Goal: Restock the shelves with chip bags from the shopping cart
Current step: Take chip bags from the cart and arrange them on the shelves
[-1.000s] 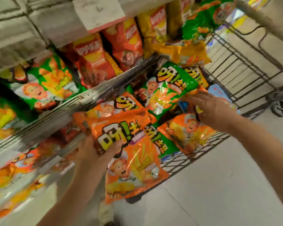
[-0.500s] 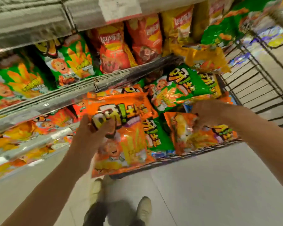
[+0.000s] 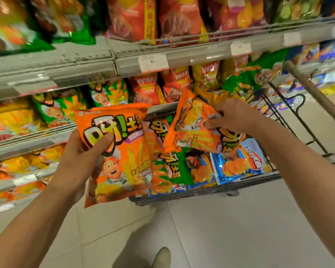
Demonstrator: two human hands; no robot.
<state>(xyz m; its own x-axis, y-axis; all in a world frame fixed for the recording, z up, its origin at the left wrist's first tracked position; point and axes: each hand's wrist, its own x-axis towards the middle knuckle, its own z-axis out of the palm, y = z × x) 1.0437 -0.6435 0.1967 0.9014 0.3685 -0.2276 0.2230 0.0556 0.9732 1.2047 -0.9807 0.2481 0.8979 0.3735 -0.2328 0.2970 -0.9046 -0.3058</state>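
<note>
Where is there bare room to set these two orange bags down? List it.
The only bare patch is the floor, between the cart's near rim and the shoe. The cart is crowded with bags, and the shelves look packed. Left hand and right hand each grip an orange bag.

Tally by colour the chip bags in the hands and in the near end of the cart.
Orange bags: 3, one in the left hand, one in the right hand, one lying in the cart.
Green bags: 1.
Blue bags: 2.
Total: 6.
</note>
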